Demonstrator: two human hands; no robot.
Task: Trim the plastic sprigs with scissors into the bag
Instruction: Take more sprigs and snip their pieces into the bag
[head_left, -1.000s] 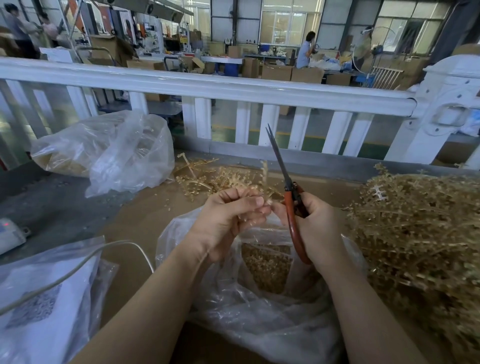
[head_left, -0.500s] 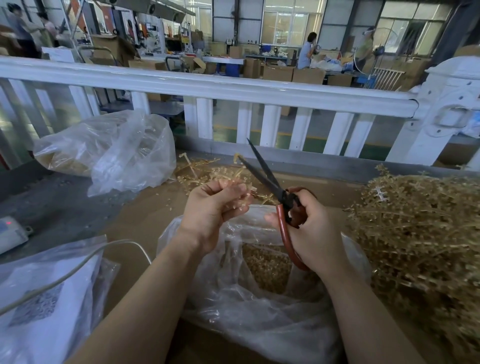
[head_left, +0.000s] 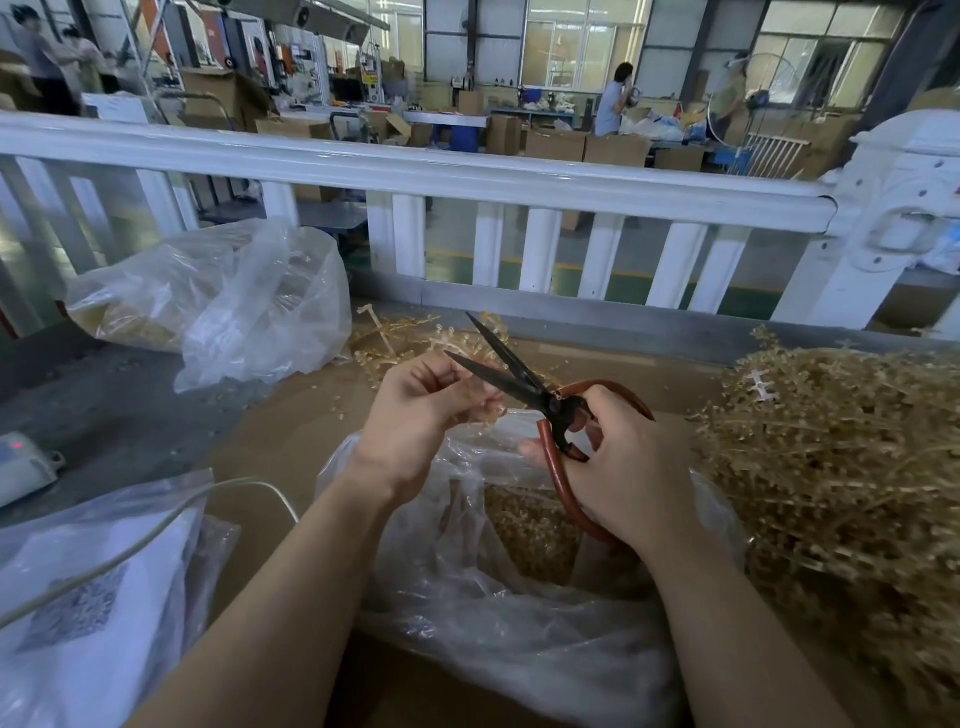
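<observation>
My left hand (head_left: 421, 410) pinches a small golden plastic sprig (head_left: 485, 410) above the open clear bag (head_left: 467, 587). My right hand (head_left: 623, 467) grips the red-handled scissors (head_left: 550, 415). The black blades are spread apart and point up and left, with the lower blade lying against my left fingers beside the sprig. Golden trimmed bits (head_left: 535, 525) lie inside the bag below both hands.
A big heap of golden sprigs (head_left: 831, 457) fills the right side. Loose sprigs (head_left: 405, 338) lie behind my hands. Another clear bag (head_left: 218, 296) sits far left, a flat bag with a label (head_left: 88, 597) near left, a white cable (head_left: 156, 525) over it. A white railing (head_left: 467, 176) bounds the table.
The scissor blades went from closed and upright to spread wide, tilted left toward the sprig. My left hand shifted slightly left and up with the sprig.
</observation>
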